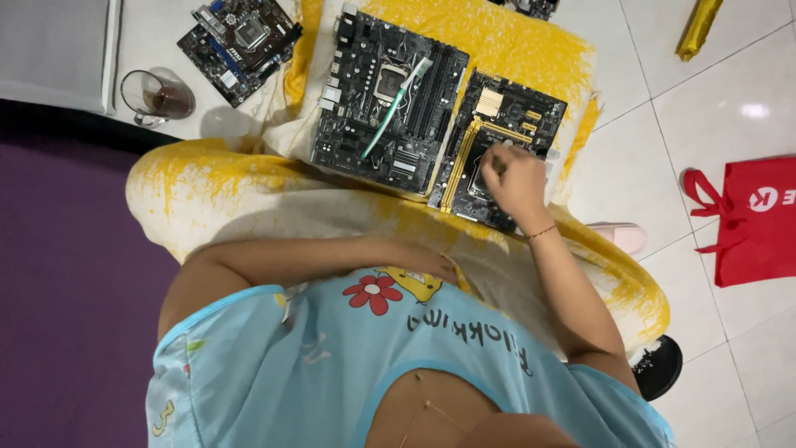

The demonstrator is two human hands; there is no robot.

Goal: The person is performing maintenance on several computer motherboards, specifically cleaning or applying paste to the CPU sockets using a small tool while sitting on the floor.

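Right hand [512, 181]: resting on the small board [497, 149], fingers curled together over the socket area; whether anything is pinched between them cannot be told, since the fingertips are hidden under the knuckles. Left hand [414, 259]: lies flat against the lap, just above the shirt [398, 348], fingers loosely closed, holding nothing visible.

Head view: the small board, black with gold slots, sits on the yellow cloth [249, 187] over the knees. Its long axis runs from the person away toward the top of frame, tilted slightly right; the gold slots follow that axis. Its near right part is covered by the right hand.

Touching its left edge lies the large board [390, 99], same orientation. A green brush [396, 106] rests on it, bristle end probably the far one, handle slanting down-left.

A third board [240, 46] lies on the floor, upper left, beside a glass [157, 95]. Red bag [754, 220] at right, cut off by the frame edge.
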